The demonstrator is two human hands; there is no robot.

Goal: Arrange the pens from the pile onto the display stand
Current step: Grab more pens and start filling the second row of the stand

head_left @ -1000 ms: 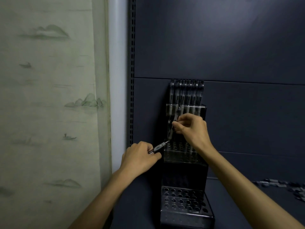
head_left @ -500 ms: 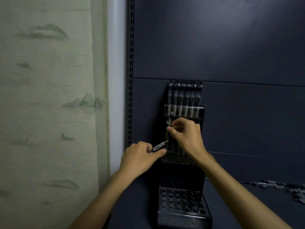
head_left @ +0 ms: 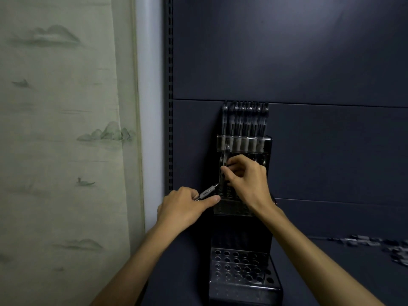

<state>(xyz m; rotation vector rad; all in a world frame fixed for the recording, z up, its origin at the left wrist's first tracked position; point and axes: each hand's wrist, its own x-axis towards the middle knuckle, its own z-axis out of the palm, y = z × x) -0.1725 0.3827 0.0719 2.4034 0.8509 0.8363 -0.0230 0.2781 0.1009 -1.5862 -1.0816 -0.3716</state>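
A pale green curtain (head_left: 61, 151) printed with faint hills and small boats hangs at the left, beside a white upright post (head_left: 148, 107) and a slotted metal rail (head_left: 170, 85); dark blue panels (head_left: 309, 51) fill the rest of the wall; against them stands a tiered display stand (head_left: 244, 272) of clear plastic, its lowest step a grid of round holes, none of them filled; its top tier carries a row of upright pens (head_left: 245, 120), dark-barrelled with pale grips showing through the clear front wall; the right hand (head_left: 247, 180) reaches in front of the middle tier and hides much of it, thumb and fingers pinching one upright pen (head_left: 223, 171) at the left end of that tier, its lower end down among the holes; whether it is seated there cannot be told; the left hand (head_left: 185, 208) sits just below and left of the right, near the stand's left edge, fingers curled round a second pen (head_left: 208, 192) whose grey grip and tip slant up and right towards the pinched pen; the two hands lie close but not touching; on the dark worktop (head_left: 331, 272) at the far right a blurred pile of pens (head_left: 379, 246) lies well apart from both hands.
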